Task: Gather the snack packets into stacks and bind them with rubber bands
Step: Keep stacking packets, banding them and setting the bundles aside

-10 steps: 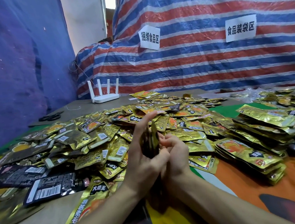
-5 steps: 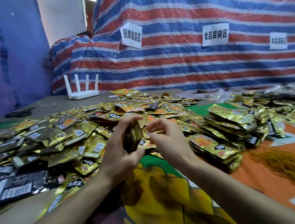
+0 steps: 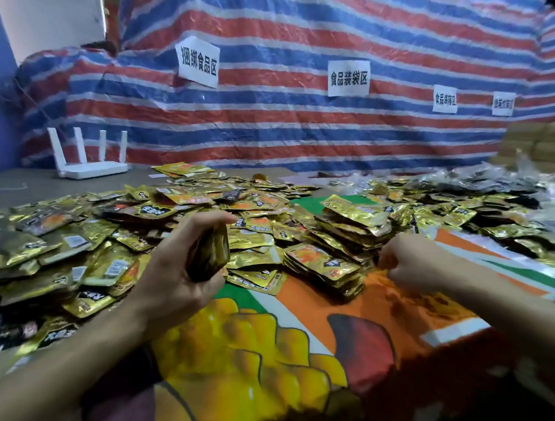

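My left hand (image 3: 172, 285) grips a small stack of gold snack packets (image 3: 208, 254), held upright and edge-on above the printed cloth. Off to the right, my right hand (image 3: 409, 263) is low over a blurred tan pile of rubber bands (image 3: 422, 302); its fingers are curled and pinched into the pile's near edge. A heap of loose gold and black packets (image 3: 73, 246) covers the table's left and middle. Between my hands lie piled packet stacks (image 3: 327, 266), with more behind them (image 3: 353, 217).
A colourful printed cloth (image 3: 248, 362) covers the near table. A white router (image 3: 89, 162) stands at the back left. More packets and clear bags (image 3: 466, 179) spread to the right, with cardboard boxes (image 3: 543, 146) beyond. A striped tarp (image 3: 295, 119) with paper signs closes the back.
My right hand left the held stack and moved right and down to the rubber band pile. My left hand kept its grip on the stack. My view turned right.
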The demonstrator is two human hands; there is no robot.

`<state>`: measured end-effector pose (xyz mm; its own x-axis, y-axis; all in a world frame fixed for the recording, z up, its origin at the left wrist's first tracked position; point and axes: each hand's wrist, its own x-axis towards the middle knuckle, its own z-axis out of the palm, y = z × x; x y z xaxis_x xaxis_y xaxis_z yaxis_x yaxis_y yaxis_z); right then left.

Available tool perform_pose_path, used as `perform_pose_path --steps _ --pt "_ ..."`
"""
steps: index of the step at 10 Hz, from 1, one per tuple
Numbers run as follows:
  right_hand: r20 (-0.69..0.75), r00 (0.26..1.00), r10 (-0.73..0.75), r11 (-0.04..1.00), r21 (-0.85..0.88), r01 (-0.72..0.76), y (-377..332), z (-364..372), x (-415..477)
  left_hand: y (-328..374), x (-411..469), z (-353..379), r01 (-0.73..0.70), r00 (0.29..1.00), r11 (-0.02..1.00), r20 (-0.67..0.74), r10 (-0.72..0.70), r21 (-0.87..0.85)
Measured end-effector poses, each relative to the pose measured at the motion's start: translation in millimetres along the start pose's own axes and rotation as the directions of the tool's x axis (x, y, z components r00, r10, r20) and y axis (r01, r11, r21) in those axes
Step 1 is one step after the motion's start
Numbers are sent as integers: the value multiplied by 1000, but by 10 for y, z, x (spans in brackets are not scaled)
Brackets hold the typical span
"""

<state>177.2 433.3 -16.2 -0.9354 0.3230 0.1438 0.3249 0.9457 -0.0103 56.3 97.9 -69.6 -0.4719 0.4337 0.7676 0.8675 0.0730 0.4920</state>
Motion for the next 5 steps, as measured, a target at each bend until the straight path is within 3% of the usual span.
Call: perform_pose_path --steps 3,5 --pt "-58 998 29 999 28 -27 76 231 83 502 180 -79 -110 993 994 47 108 22" --pt "-113 993 35 998 50 -30 39 164 16 511 283 -266 6 996 996 -85 -14 -83"
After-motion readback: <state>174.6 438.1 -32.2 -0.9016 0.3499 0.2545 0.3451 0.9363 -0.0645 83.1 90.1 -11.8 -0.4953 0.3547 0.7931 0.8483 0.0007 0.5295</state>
